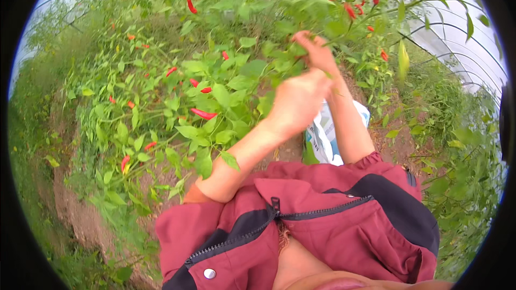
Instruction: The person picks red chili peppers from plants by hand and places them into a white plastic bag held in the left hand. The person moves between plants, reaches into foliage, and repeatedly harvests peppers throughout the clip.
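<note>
Red chili peppers hang on leafy green pepper plants, one long red chili pepper (204, 113) to the left of my arms. My left hand (300, 98) is blurred, its fingers curled in front of the stems; whether it holds anything cannot be told. Just beyond it, my right hand (316, 50) reaches up among the leaves at a pepper branch, its fingertips partly hidden by foliage. More red chili peppers (350, 10) hang on the branch above my right hand. A white, blue and green plastic bag (325, 137) bearing writing stands below my hands, partly covered by my right forearm.
Pepper plants crowd the left side, with bare soil (86, 225) between rows. A leafy branch (387, 10) leans across the upper right. Hoops of a plastic-covered tunnel (463, 44) arch behind. Dense greenery (455, 185) grows at the right.
</note>
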`<state>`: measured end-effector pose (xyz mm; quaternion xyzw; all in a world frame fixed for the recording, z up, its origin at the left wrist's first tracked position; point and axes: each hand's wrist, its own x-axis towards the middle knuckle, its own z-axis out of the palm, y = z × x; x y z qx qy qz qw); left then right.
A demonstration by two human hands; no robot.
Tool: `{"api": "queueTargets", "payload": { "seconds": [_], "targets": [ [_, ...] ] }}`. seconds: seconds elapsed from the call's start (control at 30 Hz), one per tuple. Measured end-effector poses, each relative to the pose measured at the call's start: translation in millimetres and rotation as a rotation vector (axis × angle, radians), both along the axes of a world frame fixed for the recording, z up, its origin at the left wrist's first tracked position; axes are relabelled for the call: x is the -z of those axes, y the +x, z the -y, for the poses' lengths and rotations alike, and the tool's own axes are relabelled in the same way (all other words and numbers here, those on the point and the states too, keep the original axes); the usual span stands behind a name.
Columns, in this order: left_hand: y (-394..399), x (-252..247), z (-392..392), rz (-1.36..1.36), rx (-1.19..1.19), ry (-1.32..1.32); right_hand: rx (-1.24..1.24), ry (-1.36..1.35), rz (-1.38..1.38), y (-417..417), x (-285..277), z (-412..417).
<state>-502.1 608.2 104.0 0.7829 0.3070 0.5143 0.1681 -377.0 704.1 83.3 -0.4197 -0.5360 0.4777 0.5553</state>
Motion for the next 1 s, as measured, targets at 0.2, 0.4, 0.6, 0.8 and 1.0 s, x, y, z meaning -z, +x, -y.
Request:
{"api": "queueTargets", "payload": {
  "seconds": [0.2,0.4,0.6,0.8,1.0],
  "targets": [
    [-45,-46,-40,0.426,-0.044,-0.267,-0.115,0.091,-0.115,-4,5,9],
    [-31,-89,-67,0.056,-0.331,0.559,-0.279,0.313,0.126,3,25,-5],
    [-30,-68,-67,-0.349,-0.518,0.308,-0.115,0.047,0.206,-10,-20,45],
    [-41,-18,-65,-0.269,-0.449,0.06,-0.395,-0.017,-0.338,4,11,12],
    [-36,4,-63,-0.13,-0.283,-0.049,-0.174,0.021,-0.316,4,8,-4]
  ]
}}
